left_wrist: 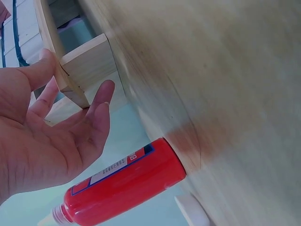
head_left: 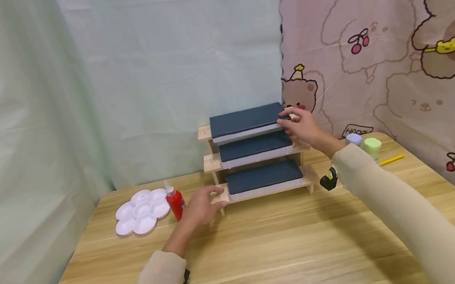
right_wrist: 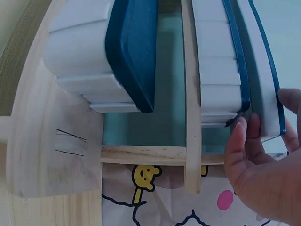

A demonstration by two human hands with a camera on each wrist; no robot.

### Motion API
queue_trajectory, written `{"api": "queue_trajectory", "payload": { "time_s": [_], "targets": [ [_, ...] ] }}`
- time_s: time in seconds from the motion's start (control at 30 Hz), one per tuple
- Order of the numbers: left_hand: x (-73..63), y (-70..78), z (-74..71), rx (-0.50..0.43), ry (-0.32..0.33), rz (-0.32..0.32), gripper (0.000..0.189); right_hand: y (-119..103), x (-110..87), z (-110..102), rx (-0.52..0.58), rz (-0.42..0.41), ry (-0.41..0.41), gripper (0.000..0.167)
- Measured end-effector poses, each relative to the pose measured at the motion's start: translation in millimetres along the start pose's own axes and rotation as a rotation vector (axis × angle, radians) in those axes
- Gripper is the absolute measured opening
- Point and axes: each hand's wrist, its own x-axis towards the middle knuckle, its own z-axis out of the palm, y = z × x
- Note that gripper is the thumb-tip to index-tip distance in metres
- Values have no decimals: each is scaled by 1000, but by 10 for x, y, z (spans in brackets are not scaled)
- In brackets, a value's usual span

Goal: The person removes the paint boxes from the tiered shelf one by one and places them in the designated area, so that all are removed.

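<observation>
- Left hand [head_left: 199, 209]: thumb and fingers curved around the left end of the three-tier wooden shelf's [head_left: 211, 163] lowest board.
- Right hand [head_left: 305, 126]: pinching the right end of the top navy-lidded white box [head_left: 239, 121], thumb on lid, fingers against its side; box sits at the top tier.
- Red squeeze bottle [head_left: 176, 205] just beside left hand; flower-shaped palette [head_left: 143, 208] past it.
- Tabletop [head_left: 264, 251] stretches forward of the shelf, between both forearms.
- Yellow pencil [head_left: 391, 160] toward right edge.
- Pale curtain [head_left: 179, 69] behind shelf.

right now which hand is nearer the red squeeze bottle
Left: the left hand is beside the red squeeze bottle; the right hand is farther, holding the top blue-lidded box by its right end.
</observation>
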Motion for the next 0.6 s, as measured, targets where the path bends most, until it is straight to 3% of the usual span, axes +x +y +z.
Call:
{"api": "queue_trajectory", "payload": {
  "time_s": [0.27, 0.6],
  "targets": [
    [25, -10, 7, 3, 6, -3, 43, -41, 31, -43, 11, 86, -31, 50],
    [20, -15, 13, -16, 2, 7, 43, -37, 25, -10, 48, 91, -25, 45]
  ]
}}
